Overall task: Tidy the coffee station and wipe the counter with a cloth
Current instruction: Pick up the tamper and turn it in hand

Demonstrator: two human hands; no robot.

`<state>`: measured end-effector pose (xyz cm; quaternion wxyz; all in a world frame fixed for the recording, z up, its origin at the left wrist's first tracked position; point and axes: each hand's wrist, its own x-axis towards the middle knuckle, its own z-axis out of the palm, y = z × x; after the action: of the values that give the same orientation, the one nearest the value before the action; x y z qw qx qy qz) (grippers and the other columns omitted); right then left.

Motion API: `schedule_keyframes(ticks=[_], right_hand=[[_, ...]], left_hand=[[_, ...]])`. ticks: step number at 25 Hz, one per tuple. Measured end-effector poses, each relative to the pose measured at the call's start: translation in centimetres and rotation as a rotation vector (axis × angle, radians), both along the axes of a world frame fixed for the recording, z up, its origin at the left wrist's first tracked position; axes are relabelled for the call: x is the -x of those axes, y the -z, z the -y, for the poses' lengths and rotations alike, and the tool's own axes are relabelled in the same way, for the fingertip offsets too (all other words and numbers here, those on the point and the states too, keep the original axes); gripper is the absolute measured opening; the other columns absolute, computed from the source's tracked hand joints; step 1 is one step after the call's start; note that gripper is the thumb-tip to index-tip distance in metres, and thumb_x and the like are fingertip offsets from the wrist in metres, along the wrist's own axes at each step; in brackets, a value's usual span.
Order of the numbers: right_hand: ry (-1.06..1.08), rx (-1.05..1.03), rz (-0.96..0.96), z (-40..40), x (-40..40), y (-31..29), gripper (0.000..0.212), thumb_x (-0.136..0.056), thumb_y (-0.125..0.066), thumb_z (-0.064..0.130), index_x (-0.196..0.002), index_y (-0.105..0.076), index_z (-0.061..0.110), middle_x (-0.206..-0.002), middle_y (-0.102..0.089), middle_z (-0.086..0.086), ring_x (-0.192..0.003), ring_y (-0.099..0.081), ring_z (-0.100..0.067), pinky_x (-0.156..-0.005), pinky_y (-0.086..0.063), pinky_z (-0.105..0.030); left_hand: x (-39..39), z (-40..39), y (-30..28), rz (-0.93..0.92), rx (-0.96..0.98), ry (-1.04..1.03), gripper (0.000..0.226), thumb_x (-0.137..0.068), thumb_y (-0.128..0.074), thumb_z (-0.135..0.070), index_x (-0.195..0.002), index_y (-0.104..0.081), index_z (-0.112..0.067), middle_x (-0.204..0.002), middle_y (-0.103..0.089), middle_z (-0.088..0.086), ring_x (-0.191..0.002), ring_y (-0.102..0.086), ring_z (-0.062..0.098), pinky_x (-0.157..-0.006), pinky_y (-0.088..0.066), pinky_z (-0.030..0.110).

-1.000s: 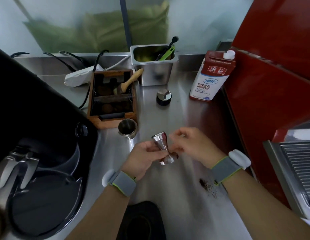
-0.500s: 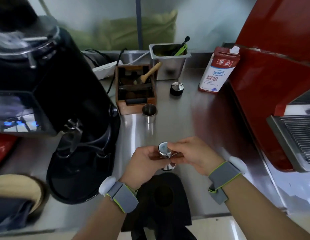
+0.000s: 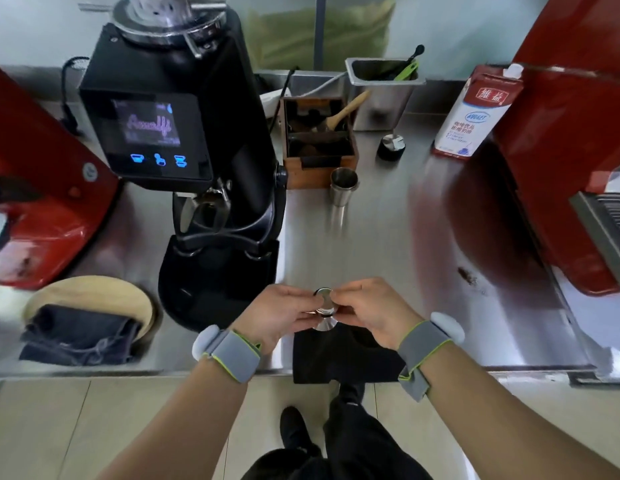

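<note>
A small shiny metal tamper (image 3: 325, 308) is held upright between both hands, just above the black tamping mat (image 3: 346, 358) at the counter's front edge. My left hand (image 3: 279, 313) pinches it from the left and my right hand (image 3: 365, 310) from the right. A dark folded cloth (image 3: 81, 336) lies on a round wooden board (image 3: 94, 292) at the front left of the steel counter (image 3: 388, 237). Spilled coffee grounds (image 3: 467, 276) mark the counter to the right.
A black grinder (image 3: 184, 140) stands left of centre, with a wooden knock box (image 3: 319, 140) and brush behind it. A steel cup (image 3: 343, 185), a black-based distributor (image 3: 391, 147), a steel bin (image 3: 384, 91) and a milk carton (image 3: 474, 112) stand further back. Red machines flank both sides.
The view has pulled back and tilted down, showing the whole grinder and the floor. Both hands have kept hold of the tamper, which went from tilted to upright, nearer the counter's front edge.
</note>
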<state>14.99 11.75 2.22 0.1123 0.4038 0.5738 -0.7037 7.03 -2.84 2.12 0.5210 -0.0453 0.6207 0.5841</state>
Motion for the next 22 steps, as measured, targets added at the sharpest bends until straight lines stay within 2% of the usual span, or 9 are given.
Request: schedule_keyframes(ticks=[3,7,11,13,16,18,19,21,22], right_hand=[[0.013,0.000,0.032,0.9,-0.4,0.9,0.014,-0.085,-0.064,0.002,-0.098,-0.069,-0.002,-0.103,-0.070,-0.023,-0.092,-0.068,-0.028,-0.081,-0.058,-0.033],[0.046,0.045,0.030,0.7,-0.8,1.2,0.019,-0.086,-0.064,0.002,-0.104,-0.068,-0.002,-0.108,-0.069,-0.022,-0.102,-0.067,-0.030,-0.083,-0.057,-0.032],[0.012,0.121,0.017,0.0,-1.0,1.3,0.019,-0.087,-0.064,0.006,-0.104,-0.069,0.000,-0.109,-0.071,-0.019,-0.104,-0.067,-0.027,-0.084,-0.057,-0.028],[-0.018,0.133,0.006,-0.8,-1.3,1.5,0.021,-0.088,-0.063,0.011,-0.107,-0.069,0.004,-0.112,-0.070,-0.015,-0.106,-0.065,-0.024,-0.088,-0.055,-0.028],[-0.075,-0.101,0.016,-5.4,-0.6,1.1,0.010,-0.087,-0.065,0.018,-0.095,-0.072,0.018,-0.106,-0.069,-0.011,-0.094,-0.064,-0.015,-0.089,-0.053,-0.030],[-0.167,-0.404,0.044,-10.3,0.8,0.6,0.010,-0.085,-0.065,0.019,-0.078,-0.071,0.021,-0.082,-0.068,-0.004,-0.071,-0.056,-0.010,-0.075,-0.050,-0.030],[-0.245,-0.538,0.058,-12.2,1.7,0.4,0.015,-0.085,-0.064,0.020,-0.071,-0.068,0.022,-0.071,-0.066,0.000,-0.064,-0.053,-0.009,-0.068,-0.046,-0.027],[-0.363,-0.730,0.087,-17.4,4.2,0.7,0.017,-0.086,-0.061,0.021,-0.072,-0.070,0.016,-0.071,-0.070,-0.003,-0.066,-0.062,-0.014,-0.066,-0.047,-0.030],[-0.409,-0.797,0.097,-20.0,5.7,1.0,0.017,-0.087,-0.060,0.021,-0.084,-0.072,0.011,-0.086,-0.074,-0.011,-0.080,-0.068,-0.021,-0.074,-0.049,-0.034]], left_hand=[[-0.6,0.7,0.8,0.003,0.017,0.008,0.023,-0.085,-0.071,-0.006,-0.106,-0.071,0.004,-0.100,-0.077,0.017,-0.093,-0.075,0.025,-0.071,-0.060,0.022],[-0.7,0.8,1.2,-0.011,0.023,0.009,0.028,-0.086,-0.071,-0.008,-0.111,-0.069,0.003,-0.105,-0.076,0.017,-0.098,-0.073,0.026,-0.083,-0.059,0.027],[-0.3,0.4,0.9,-0.021,0.053,0.054,0.027,-0.087,-0.070,-0.010,-0.112,-0.069,0.000,-0.107,-0.075,0.017,-0.098,-0.073,0.024,-0.078,-0.060,0.021],[0.2,-0.1,0.4,-0.106,0.104,0.052,0.020,-0.088,-0.070,-0.014,-0.105,-0.072,-0.005,-0.107,-0.075,0.016,-0.100,-0.072,0.025,-0.079,-0.059,0.022],[2.1,-3.8,-0.5,-0.470,0.248,0.173,0.003,-0.082,-0.074,-0.026,-0.085,-0.072,-0.024,-0.102,-0.077,0.005,-0.101,-0.070,0.021,-0.090,-0.053,0.029],[3.6,-8.4,-0.9,-0.647,0.303,0.305,0.012,-0.083,-0.070,-0.029,-0.091,-0.071,-0.020,-0.107,-0.074,0.010,-0.104,-0.068,0.026,-0.094,-0.052,0.035],[4.2,-10.4,-1.0,-0.715,0.321,0.389,0.024,-0.084,-0.068,-0.029,-0.099,-0.071,-0.011,-0.110,-0.072,0.013,-0.106,-0.066,0.029,-0.094,-0.052,0.038],[5.6,-15.8,-1.4,-0.832,0.330,0.519,0.034,-0.088,-0.064,-0.028,-0.104,-0.069,0.001,-0.110,-0.070,0.020,-0.105,-0.064,0.035,-0.090,-0.051,0.043],[6.5,-18.6,-1.5,-0.865,0.340,0.538,0.034,-0.088,-0.064,-0.027,-0.102,-0.068,0.003,-0.108,-0.070,0.022,-0.104,-0.064,0.036,-0.088,-0.051,0.044]])
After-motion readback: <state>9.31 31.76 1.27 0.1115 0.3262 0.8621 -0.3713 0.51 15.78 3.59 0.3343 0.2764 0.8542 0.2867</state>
